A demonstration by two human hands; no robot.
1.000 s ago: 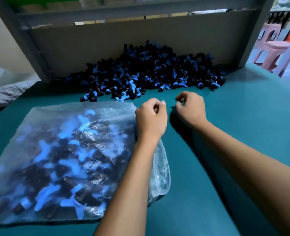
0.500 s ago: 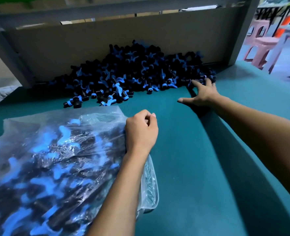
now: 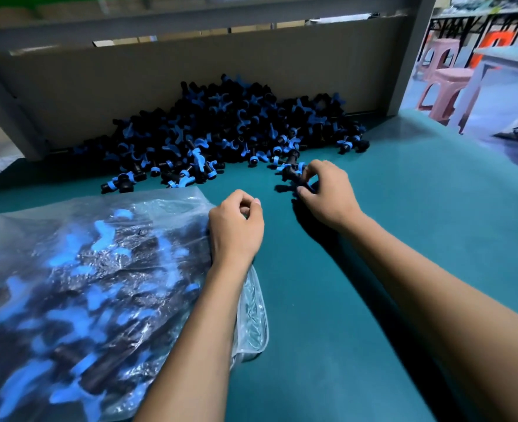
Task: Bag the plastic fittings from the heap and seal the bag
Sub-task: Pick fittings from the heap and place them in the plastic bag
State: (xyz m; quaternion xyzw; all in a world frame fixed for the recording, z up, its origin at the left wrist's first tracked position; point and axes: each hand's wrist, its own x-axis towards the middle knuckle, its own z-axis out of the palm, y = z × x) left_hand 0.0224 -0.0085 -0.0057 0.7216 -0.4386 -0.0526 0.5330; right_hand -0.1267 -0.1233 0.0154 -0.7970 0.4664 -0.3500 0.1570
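Observation:
A heap of black and blue plastic fittings [image 3: 221, 129] lies against the cardboard back wall of the teal table. A clear plastic bag [image 3: 78, 287] full of such fittings lies at the front left. My left hand [image 3: 236, 229] is curled at the bag's upper right corner and grips the plastic there. My right hand [image 3: 327, 193] sits at the heap's near edge, its fingers curled round a few black and blue fittings [image 3: 294, 173] that it holds just above the table.
The teal table [image 3: 373, 269] stretches to the right and front. A cardboard panel [image 3: 190, 74] and grey frame post [image 3: 416, 50] close the back. Pink stools [image 3: 446, 83] and a white table stand beyond the right edge.
My right hand has come back from the heap's far right edge toward the middle and now holds fittings. My left hand has stayed on the bag's corner.

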